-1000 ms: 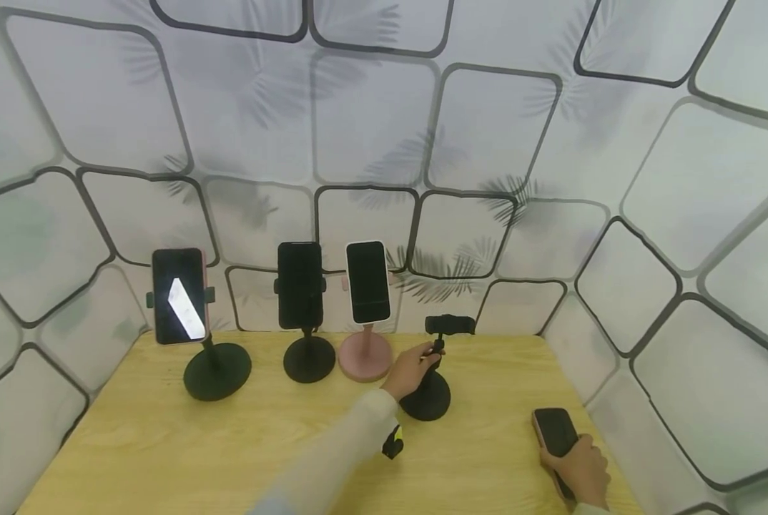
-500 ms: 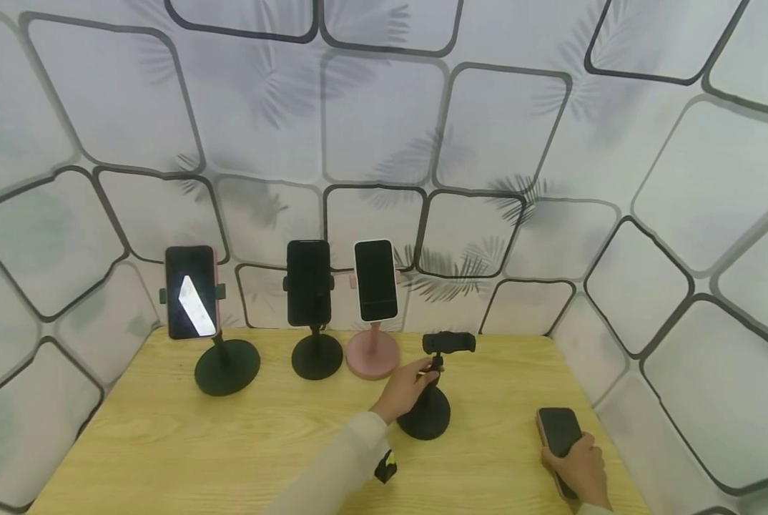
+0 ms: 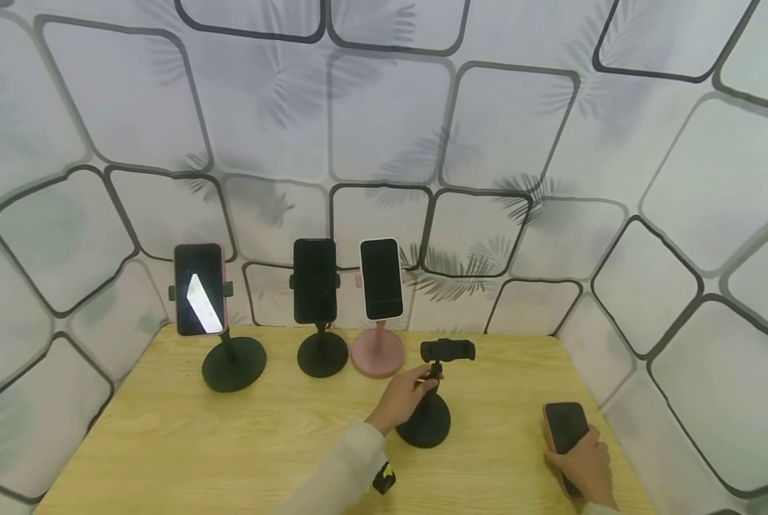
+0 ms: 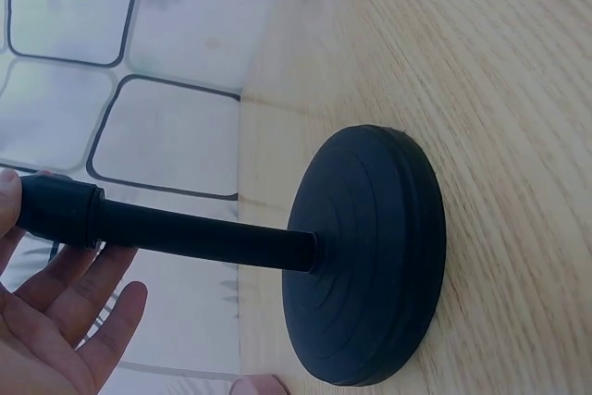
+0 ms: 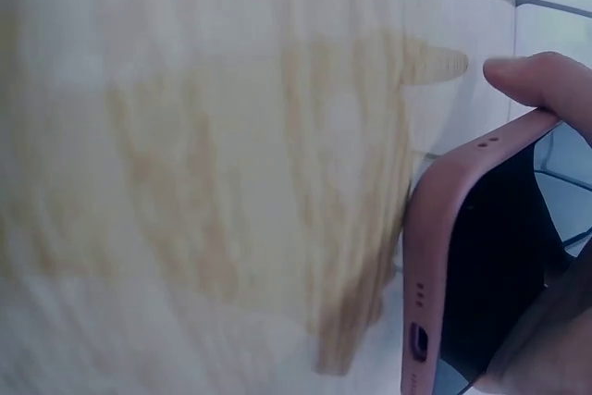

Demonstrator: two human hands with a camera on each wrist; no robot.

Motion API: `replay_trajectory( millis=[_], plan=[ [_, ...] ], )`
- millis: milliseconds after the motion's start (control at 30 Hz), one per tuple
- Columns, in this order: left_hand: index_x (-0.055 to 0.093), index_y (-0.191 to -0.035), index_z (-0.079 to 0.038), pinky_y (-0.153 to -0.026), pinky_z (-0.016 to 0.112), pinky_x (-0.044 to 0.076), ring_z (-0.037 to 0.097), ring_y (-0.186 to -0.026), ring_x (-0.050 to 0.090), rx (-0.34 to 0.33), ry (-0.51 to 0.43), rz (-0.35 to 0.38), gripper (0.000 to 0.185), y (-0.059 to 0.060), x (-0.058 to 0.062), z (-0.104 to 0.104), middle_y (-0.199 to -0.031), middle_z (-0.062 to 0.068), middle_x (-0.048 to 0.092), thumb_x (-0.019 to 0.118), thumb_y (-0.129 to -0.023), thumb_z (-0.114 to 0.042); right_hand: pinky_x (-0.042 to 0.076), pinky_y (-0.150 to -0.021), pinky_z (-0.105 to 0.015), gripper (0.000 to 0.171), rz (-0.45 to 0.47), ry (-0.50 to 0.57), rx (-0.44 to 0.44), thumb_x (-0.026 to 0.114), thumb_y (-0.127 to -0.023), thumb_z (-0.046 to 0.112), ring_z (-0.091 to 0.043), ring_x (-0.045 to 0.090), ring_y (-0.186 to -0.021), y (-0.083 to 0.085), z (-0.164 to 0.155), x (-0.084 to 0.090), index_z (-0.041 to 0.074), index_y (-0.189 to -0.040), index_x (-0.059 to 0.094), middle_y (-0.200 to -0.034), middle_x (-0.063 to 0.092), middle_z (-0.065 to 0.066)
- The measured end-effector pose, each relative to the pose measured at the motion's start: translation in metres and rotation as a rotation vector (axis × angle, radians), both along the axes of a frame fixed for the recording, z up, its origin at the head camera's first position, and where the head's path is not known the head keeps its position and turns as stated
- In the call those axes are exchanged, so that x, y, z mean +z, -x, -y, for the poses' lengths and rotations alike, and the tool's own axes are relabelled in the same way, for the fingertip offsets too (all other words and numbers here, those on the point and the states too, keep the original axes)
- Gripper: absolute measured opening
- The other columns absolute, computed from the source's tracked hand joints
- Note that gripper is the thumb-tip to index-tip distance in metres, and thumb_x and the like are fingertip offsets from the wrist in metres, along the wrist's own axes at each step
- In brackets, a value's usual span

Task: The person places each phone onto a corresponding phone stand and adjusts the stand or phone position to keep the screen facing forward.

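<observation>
My left hand (image 3: 400, 398) grips the neck of a black phone stand (image 3: 425, 422), just below its clamp (image 3: 448, 350), which holds nothing. In the left wrist view the stand's round base (image 4: 361, 256) is close over or on the wood, and thumb and fingers (image 4: 106, 321) close round the collar at the top of the pole. At the right, my right hand (image 3: 586, 465) holds a smartphone (image 3: 565, 426) by its sides, dark screen up. The right wrist view shows the phone's pink case (image 5: 435, 210) with its charging port, and a thumb at its edge.
Behind stand three holders with phones: a dark green one (image 3: 234, 363) at left, a black one (image 3: 322, 354), and a pink one (image 3: 377, 352) nearest my left hand. The wooden table (image 3: 184, 443) meets a patterned wall (image 3: 384, 129) at back and right.
My left hand has drawn the black stand toward me across the table, away from the pink holder. The right hand keeps its hold on the phone. The head view has shifted slightly left.
</observation>
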State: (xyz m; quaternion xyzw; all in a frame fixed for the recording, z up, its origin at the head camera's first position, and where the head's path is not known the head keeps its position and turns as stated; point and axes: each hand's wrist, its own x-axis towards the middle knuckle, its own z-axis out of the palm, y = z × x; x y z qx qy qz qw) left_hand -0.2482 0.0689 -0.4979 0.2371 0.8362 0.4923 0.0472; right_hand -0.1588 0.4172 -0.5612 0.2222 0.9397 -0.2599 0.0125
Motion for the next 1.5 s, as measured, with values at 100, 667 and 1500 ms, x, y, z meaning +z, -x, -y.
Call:
replay_trajectory(
  millis=[100,667,1500],
  plan=[
    [0.059,-0.126,-0.009,-0.09,0.033,0.052,0.023,-0.109,0.062,0.003,-0.006,-0.001,0.042,-0.001,0.0,0.001,-0.12,0.011,0.065,0.046,-0.096,-0.036,0.045,-0.067,-0.056,0.109,-0.012,0.001,-0.015,0.081,-0.064,0.042,-0.05,0.049,-0.087,0.001,0.001,0.0,-0.023,-0.124,0.018,-0.1,0.04,-0.04],
    [0.065,-0.113,-0.012,-0.09,0.034,0.053,0.024,-0.108,0.062,-0.078,-0.029,-0.026,0.029,-0.011,0.001,0.038,-0.118,0.008,0.065,0.049,-0.096,-0.029,0.049,-0.07,-0.05,0.103,-0.129,-0.007,-0.057,0.082,-0.063,0.051,-0.042,0.06,-0.089,0.001,0.008,-0.002,-0.017,-0.125,0.037,-0.11,0.054,-0.037],
    [0.063,-0.109,-0.008,-0.094,0.037,0.051,0.02,-0.106,0.063,-0.072,-0.004,-0.07,0.021,-0.01,0.01,0.1,-0.11,0.007,0.068,0.052,-0.095,-0.019,0.051,-0.06,-0.044,0.101,-0.017,-0.076,0.05,0.071,-0.064,0.069,-0.043,0.063,-0.085,0.007,0.026,0.014,-0.008,-0.123,0.045,-0.109,0.06,-0.034]
  ],
)
